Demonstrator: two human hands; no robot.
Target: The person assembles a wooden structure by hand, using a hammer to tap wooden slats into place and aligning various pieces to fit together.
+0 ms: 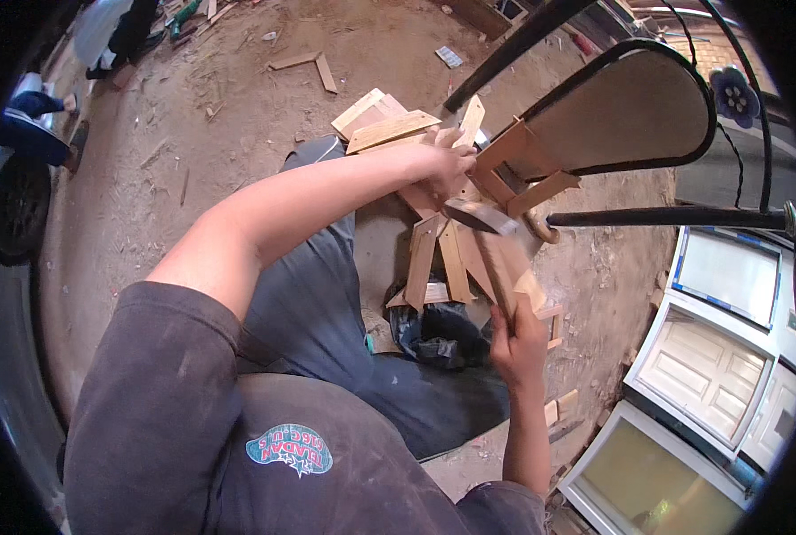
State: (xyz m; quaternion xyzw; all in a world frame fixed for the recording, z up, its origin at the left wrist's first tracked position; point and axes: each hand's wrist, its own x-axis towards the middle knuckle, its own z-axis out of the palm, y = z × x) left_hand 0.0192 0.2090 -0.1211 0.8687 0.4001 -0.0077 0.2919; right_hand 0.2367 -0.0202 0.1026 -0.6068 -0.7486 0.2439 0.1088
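My right hand (520, 346) grips a hammer by its wooden handle (507, 276). The hammer's metal head (482, 216), smeared by motion, is close below my left hand (449, 165). The left fingers are bent around a pale wooden strip (472, 120) among joined wood pieces; the fingertips are partly hidden. Beneath the hammer, angled wood strips (423, 263) meet in mitred corners. To the right of my left hand a small brown wooden frame (509, 165) leans on a long, black-rimmed panel (634, 111).
More cut wood pieces (389, 125) lie beyond my left forearm. A black plastic bag (438, 334) sits between my legs. Black metal bars (665, 217) stretch in from the right. White framed panels (701, 374) lie at lower right. A car wheel (19, 205) and another person's legs (45, 125) are at far left.
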